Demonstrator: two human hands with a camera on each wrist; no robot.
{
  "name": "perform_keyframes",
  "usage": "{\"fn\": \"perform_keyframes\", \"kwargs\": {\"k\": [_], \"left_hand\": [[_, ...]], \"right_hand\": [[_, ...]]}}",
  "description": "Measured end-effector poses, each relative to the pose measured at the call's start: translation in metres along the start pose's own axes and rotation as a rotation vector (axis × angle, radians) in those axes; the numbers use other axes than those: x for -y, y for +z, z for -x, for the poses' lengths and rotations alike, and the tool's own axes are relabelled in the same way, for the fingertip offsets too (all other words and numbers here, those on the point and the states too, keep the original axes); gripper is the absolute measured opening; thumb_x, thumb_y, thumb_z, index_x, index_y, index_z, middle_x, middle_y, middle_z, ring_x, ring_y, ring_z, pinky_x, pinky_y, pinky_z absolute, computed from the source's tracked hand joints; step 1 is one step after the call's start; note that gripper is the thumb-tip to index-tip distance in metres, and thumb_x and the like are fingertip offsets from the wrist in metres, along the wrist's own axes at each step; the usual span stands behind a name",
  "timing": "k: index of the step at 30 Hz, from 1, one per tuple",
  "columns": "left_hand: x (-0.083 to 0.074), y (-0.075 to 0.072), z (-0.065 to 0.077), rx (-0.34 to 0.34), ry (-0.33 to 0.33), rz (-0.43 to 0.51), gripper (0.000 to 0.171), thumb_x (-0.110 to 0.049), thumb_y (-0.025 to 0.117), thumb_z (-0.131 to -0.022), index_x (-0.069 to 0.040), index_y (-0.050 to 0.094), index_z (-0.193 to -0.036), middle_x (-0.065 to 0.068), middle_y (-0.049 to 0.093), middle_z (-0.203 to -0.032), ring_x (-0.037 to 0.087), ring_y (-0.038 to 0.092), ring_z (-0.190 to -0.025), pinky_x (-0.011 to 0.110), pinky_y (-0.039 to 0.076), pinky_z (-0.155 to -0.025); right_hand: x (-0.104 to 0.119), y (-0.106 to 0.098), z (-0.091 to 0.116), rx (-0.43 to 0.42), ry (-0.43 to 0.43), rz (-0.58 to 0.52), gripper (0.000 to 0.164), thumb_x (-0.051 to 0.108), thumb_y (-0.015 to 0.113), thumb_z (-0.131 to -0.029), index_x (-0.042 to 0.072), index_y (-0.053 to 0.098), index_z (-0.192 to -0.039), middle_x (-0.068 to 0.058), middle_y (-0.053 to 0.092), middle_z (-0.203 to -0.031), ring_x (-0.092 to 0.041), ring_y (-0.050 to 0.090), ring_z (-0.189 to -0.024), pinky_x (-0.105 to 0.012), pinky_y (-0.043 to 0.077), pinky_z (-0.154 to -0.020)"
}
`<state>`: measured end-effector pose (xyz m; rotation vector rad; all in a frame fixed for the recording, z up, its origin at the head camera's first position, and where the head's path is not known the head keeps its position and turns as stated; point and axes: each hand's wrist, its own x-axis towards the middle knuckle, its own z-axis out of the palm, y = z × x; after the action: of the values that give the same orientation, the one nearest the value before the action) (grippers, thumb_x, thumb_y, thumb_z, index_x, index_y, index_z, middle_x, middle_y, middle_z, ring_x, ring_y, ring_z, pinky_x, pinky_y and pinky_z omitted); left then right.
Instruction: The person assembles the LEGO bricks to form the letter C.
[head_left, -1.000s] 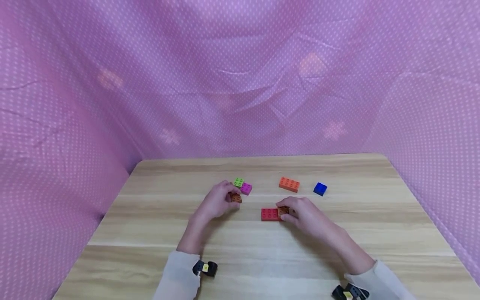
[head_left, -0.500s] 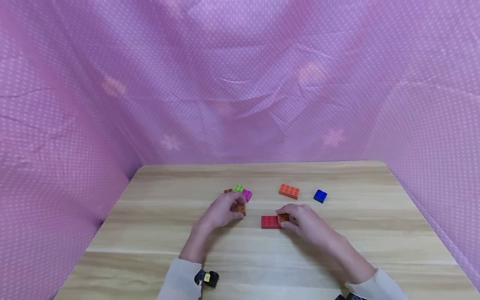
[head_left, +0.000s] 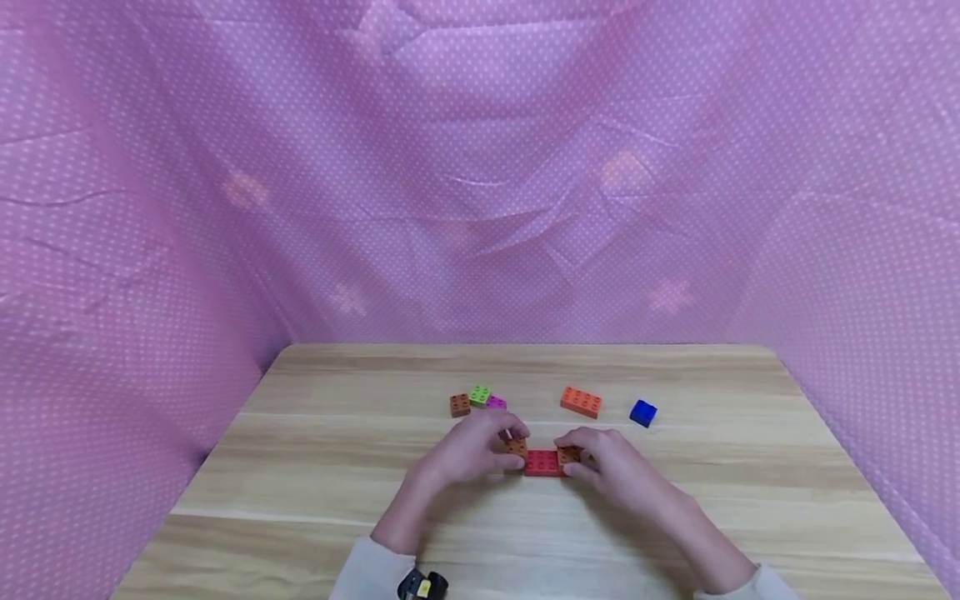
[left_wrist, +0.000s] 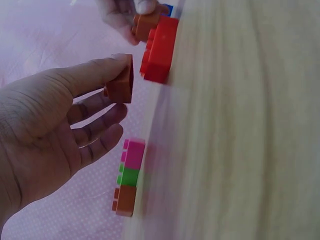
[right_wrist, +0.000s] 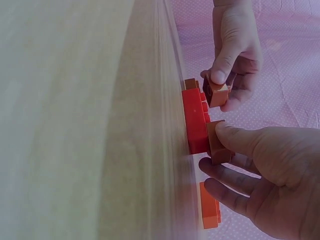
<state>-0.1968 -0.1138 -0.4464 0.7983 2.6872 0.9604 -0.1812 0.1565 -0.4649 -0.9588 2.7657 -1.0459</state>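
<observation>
My left hand (head_left: pixel 468 450) pinches a small brown toy building brick (left_wrist: pixel 120 87) between thumb and fingers, raised off the table beside the red brick's left end. The long red brick (head_left: pixel 542 462) lies on the table between both hands, studs up. At its right end, my right hand (head_left: pixel 618 462) pinches a second brown brick (right_wrist: pixel 217 145), which sits against the red brick's studded top in the right wrist view. The fingers partly cover both brown bricks in the head view.
Behind the left hand lie a third brown brick (head_left: pixel 460 405), a lime green brick (head_left: pixel 480 395) and a magenta brick (head_left: pixel 496 402), grouped closely. Farther right are an orange brick (head_left: pixel 581 402) and a blue brick (head_left: pixel 642 412). A pink dotted curtain (head_left: pixel 480 208) surrounds the wooden table (head_left: pixel 337 475).
My left hand has carried its brown brick rightward, from near the green and magenta bricks to the red brick's left end. The right hand keeps its hold at the other end.
</observation>
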Motion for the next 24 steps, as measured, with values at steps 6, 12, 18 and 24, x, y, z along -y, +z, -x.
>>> {"fn": "perform_keyframes", "kwargs": {"k": [6, 12, 18, 24], "left_hand": [[-0.004, 0.007, -0.001, 0.021, 0.027, -0.016, 0.04, -0.019, 0.085, -0.091, -0.015, 0.071, -0.128, -0.011, 0.07, -0.116, 0.002, 0.064, -0.101, 0.024, 0.056, -0.093], [-0.002, 0.011, -0.002, 0.03, 0.02, -0.005, 0.042, -0.02, 0.085, -0.091, -0.018, 0.07, -0.13, -0.012, 0.072, -0.114, -0.001, 0.064, -0.099, 0.022, 0.055, -0.093], [-0.001, 0.012, -0.003, 0.032, 0.013, 0.016, 0.043, -0.018, 0.086, -0.089, -0.018, 0.071, -0.129, -0.014, 0.07, -0.104, 0.001, 0.064, -0.088, 0.02, 0.056, -0.083], [-0.001, 0.012, -0.003, 0.016, 0.005, 0.008, 0.042, -0.021, 0.087, -0.089, -0.018, 0.071, -0.127, -0.015, 0.069, -0.102, 0.004, 0.064, -0.088, 0.021, 0.055, -0.081]], "right_hand": [[0.0, 0.0, 0.0, 0.0, 0.004, -0.009, 0.033, 0.009, 0.079, -0.095, 0.006, 0.073, -0.127, -0.004, 0.076, -0.121, -0.017, 0.073, -0.106, -0.032, 0.062, -0.089], [0.0, 0.001, -0.001, 0.001, 0.007, -0.016, 0.033, 0.009, 0.079, -0.094, 0.006, 0.073, -0.127, -0.003, 0.076, -0.121, -0.018, 0.073, -0.108, -0.033, 0.062, -0.091], [0.0, 0.001, -0.001, -0.004, 0.009, -0.013, 0.032, 0.009, 0.08, -0.094, 0.006, 0.074, -0.126, -0.001, 0.077, -0.119, -0.017, 0.073, -0.106, -0.032, 0.062, -0.09], [0.001, 0.001, -0.001, -0.011, -0.003, -0.005, 0.033, 0.007, 0.081, -0.093, 0.005, 0.074, -0.125, -0.004, 0.077, -0.119, -0.02, 0.074, -0.107, -0.035, 0.062, -0.091]]}}
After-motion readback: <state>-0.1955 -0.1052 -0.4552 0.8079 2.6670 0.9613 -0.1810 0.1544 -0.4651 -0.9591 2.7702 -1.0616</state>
